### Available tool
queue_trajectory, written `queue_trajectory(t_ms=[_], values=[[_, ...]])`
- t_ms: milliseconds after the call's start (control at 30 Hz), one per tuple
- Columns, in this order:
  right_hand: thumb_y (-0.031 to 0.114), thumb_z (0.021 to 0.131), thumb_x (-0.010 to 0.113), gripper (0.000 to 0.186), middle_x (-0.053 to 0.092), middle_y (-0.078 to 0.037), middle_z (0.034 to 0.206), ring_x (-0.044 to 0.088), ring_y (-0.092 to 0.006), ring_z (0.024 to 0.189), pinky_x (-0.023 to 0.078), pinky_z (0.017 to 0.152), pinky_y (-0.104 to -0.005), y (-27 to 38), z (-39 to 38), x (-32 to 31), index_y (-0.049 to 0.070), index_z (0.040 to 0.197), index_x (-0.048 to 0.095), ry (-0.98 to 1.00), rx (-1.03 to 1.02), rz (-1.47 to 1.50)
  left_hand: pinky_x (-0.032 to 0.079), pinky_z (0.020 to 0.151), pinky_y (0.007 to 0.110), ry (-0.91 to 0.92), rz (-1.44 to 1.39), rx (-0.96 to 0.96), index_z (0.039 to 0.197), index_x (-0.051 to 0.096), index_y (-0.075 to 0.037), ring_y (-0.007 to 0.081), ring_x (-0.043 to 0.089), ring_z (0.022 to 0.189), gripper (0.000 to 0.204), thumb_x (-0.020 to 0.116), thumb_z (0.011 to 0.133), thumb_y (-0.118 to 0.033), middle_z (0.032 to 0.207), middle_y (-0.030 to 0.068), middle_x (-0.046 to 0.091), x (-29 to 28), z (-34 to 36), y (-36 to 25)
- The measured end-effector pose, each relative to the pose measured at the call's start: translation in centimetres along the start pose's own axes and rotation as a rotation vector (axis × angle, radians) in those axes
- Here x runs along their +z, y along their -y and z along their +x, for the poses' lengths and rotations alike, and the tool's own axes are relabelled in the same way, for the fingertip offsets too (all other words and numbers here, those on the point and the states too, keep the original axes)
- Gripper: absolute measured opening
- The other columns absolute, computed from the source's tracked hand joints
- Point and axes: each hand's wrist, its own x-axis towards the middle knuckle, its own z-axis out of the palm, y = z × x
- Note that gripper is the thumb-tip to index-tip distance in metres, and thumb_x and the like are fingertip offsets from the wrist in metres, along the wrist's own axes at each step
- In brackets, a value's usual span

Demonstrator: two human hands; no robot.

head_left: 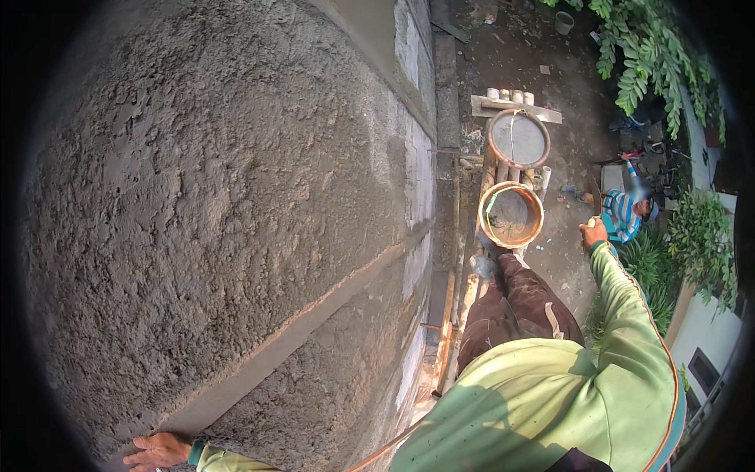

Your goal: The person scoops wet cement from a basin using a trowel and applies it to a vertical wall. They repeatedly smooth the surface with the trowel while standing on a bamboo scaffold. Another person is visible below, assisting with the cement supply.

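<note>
My left hand [160, 451] rests with its fingers apart at the lower end of a smooth ledge-like band [291, 326] across the wall. Rough, grey wet-looking plaster [212, 181] covers the wall above that band. Out to the right, my right hand [595, 233] is closed round the pale handle of what looks like a trowel [597, 203], its thin dark blade seen nearly edge-on. Beyond my feet stands an orange-rimmed bucket [483, 224] with some mortar low inside. A second bucket [493, 149], farther off, is filled with grey mortar.
I stand high on a narrow scaffold of poles [448, 334] beside the wall. A plank [543, 115] and several pole ends lie past the buckets. Far below on the right is a person in a striped shirt [621, 211]. Leafy branches [633, 63] hang at the upper right.
</note>
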Motion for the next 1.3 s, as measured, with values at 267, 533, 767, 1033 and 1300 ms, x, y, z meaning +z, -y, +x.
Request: queue_trajectory(t_ms=[267,533,767,1033,1300], values=[[0.031,0.087,0.069,0.046,0.069,-0.023,0.107,0.072,-0.0364,0.083,0.057,0.067,-0.0472,4.9,-10.6,7.2,0.003,0.123,0.059,0.418,0.158,-0.192,0.001,0.119,0.062,0.109,0.015,0.0,0.158,0.004,0.003,0.0463,-0.004,0.151,0.077,0.035,0.107,-0.045,0.165,0.028,-0.006,-2.0,1.5,0.0],[0.032,0.096,0.053,0.045,0.067,-0.027,0.113,0.063,-0.046,0.111,0.049,0.096,-0.0514,1.3,-4.8,17.1,0.002,0.13,0.05,0.487,0.021,-0.575,0.011,0.123,0.058,0.534,-0.419,0.426,0.16,0.009,-0.008,0.042,0.005,0.152,0.091,0.061,0.096,-0.047,0.165,0.0235,-0.003,-6.4,-22.4,-19.4],[0.032,0.095,0.059,0.046,0.068,-0.03,0.101,0.065,-0.0473,0.1,0.053,0.084,-0.0539,-1.5,7.0,27.7,-0.003,0.121,0.046,0.393,-0.152,-0.618,0.005,0.124,0.047,2.107,-1.145,-0.169,0.156,-0.005,0.007,0.0385,-0.003,0.154,0.134,0.087,0.069,-0.039,0.164,0.0302,-0.005,-26.4,-63.3,-41.3],[0.036,0.104,0.044,0.039,0.068,-0.028,0.096,0.065,-0.048,0.092,0.052,0.077,-0.0559,-5.7,12.8,37.1,-0.001,0.111,0.054,0.411,-0.379,-0.529,0.014,0.124,0.041,2.39,-1.361,-0.599,0.155,-0.014,0.004,0.0363,0.007,0.153,0.146,0.093,0.063,-0.032,0.163,0.0298,0.003,-36.1,-80.9,-64.0],[0.037,0.105,0.045,0.043,0.066,-0.029,0.09,0.065,-0.0464,0.085,0.051,0.075,-0.0518,-1.5,14.6,37.1,-0.002,0.112,0.062,0.704,-0.39,-0.45,0.057,0.085,0.032,2.59,-1.504,-1.269,0.141,0.044,-0.001,0.0178,0.064,0.105,0.052,0.059,0.092,0.004,0.124,0.0118,0.062,-34.4,-90.3,-67.8]])
